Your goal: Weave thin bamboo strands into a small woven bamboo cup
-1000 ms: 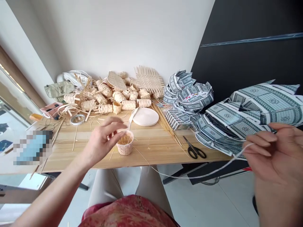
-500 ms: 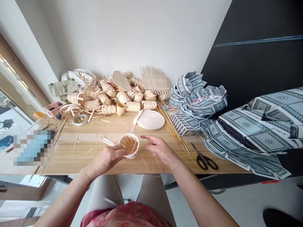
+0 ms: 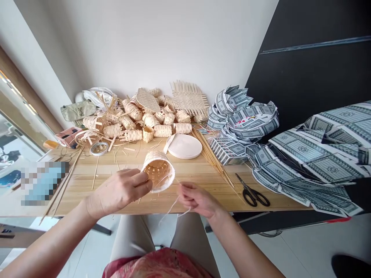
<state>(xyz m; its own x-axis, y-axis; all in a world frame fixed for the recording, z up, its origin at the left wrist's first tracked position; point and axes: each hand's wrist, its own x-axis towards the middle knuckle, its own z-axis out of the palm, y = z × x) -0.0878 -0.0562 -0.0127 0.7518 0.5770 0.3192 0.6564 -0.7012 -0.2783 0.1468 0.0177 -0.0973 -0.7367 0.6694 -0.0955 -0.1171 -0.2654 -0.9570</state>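
Note:
My left hand (image 3: 124, 189) grips the rim of a small woven basket (image 3: 159, 172) on its left side. The basket is tilted, its open mouth facing me, and a white band runs around the rim. To the right of the basket, my right hand (image 3: 197, 197) is closed in a pinch on a thin white thread (image 3: 171, 210), whose loose ends hang below the fingers. A strand also crosses the inside of the basket. Behind it lies a flat roll of white ribbon (image 3: 185, 146) with its loose end toward the basket.
Black-handled scissors (image 3: 251, 192) and thin bamboo sticks (image 3: 213, 158) lie on the right. Many woven pieces (image 3: 133, 112) are heaped against the wall. Folded playing-card structures (image 3: 307, 154) fill the right side. A tape roll (image 3: 99, 148) and strip scraps are at left.
The basket has tipped so that its mouth turns toward me, with my left hand still on it. My right hand has moved lower and closed its fingers on the thread.

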